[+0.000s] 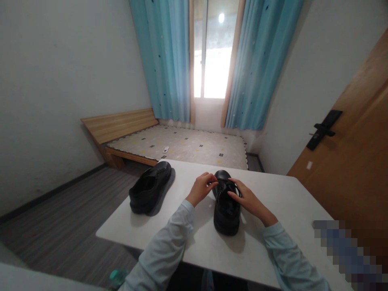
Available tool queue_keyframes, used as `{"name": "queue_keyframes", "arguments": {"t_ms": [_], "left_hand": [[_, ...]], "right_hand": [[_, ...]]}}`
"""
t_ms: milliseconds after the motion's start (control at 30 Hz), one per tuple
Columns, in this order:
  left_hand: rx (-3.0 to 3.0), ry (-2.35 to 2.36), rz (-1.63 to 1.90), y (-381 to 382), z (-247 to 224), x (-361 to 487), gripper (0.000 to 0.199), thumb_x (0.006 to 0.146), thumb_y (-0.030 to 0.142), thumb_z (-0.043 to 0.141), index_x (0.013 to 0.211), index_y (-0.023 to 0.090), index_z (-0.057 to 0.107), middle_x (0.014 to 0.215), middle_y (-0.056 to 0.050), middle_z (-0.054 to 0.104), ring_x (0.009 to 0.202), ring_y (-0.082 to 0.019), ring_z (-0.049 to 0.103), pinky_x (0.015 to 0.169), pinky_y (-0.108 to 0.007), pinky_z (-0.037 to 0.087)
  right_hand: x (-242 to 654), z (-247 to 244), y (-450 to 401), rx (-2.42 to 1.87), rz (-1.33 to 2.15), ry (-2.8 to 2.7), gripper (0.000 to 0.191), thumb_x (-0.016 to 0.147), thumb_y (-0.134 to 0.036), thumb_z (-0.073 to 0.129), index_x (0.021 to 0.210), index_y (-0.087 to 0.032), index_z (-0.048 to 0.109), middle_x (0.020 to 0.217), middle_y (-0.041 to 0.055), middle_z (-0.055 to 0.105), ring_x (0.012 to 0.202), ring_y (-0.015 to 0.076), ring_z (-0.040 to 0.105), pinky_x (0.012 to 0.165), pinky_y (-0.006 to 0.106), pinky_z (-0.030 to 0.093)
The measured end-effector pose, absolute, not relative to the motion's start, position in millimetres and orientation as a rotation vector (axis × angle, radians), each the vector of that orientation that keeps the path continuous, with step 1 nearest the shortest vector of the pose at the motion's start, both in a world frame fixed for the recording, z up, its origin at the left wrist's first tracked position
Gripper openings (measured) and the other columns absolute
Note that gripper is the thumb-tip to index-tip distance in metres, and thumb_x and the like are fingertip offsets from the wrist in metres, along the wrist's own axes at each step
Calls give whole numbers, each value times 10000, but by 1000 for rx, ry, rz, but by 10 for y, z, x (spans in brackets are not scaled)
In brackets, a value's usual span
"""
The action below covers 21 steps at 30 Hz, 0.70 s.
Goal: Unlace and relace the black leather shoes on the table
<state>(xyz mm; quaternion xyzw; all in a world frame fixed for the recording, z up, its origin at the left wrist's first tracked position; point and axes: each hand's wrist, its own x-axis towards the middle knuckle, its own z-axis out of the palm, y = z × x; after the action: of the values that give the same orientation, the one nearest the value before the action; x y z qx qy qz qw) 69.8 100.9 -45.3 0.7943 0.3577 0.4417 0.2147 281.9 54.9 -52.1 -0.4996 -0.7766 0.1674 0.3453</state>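
Note:
A black shoe stands on the white table, its toe pointing away from me and its heel close to me. On its left side, my left hand pinches a black shoelace near the toe end. My right hand is at the shoe's right side, thumb and forefinger curved round the lace by the tongue. The exact ends of the lace are too dark to make out. The other black shoe sits apart at the table's left edge, untouched.
Beyond the table is a bed with a patterned mattress, a small white object on it, and a wooden headboard. A wooden door is at the right. A green-capped bottle shows below the table's near left edge.

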Motion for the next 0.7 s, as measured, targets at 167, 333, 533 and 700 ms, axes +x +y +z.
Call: {"name": "queue_keyframes", "arguments": {"t_ms": [167, 333, 533, 700], "left_hand": [[2242, 1005, 1167, 1049, -502, 677, 92, 773, 272, 644, 823, 198, 669, 736, -1, 536, 648, -110, 514, 636, -233, 425], [2250, 1011, 1148, 1072, -506, 666, 77, 766, 261, 652, 802, 200, 684, 731, -5, 529, 656, -117, 520, 647, -245, 433], [2221, 1031, 1303, 1054, -468, 669, 23, 773, 197, 633, 785, 179, 642, 858, -32, 518, 795, -142, 532, 731, -258, 461], [2178, 1084, 1372, 1073, -467, 652, 36, 808, 154, 561, 800, 172, 591, 857, -28, 529, 817, -146, 532, 747, -274, 463]], "right_hand": [[2818, -526, 553, -1306, 452, -2013, 486, 828, -416, 522, 1265, -219, 438, 1283, 100, 520, 1195, 248, 487, 1032, 436, 361], [2819, -522, 546, -1301, 451, -2009, 481, 831, -416, 522, 1266, -229, 438, 1283, 97, 521, 1194, 251, 488, 1029, 446, 363], [2825, -521, 552, -1302, 455, -2011, 486, 829, -423, 526, 1261, -218, 442, 1280, 101, 523, 1196, 247, 485, 1032, 432, 363], [2819, -497, 538, -1309, 462, -2011, 488, 830, -419, 522, 1260, -202, 443, 1280, 110, 522, 1198, 247, 483, 1037, 429, 357]]}}
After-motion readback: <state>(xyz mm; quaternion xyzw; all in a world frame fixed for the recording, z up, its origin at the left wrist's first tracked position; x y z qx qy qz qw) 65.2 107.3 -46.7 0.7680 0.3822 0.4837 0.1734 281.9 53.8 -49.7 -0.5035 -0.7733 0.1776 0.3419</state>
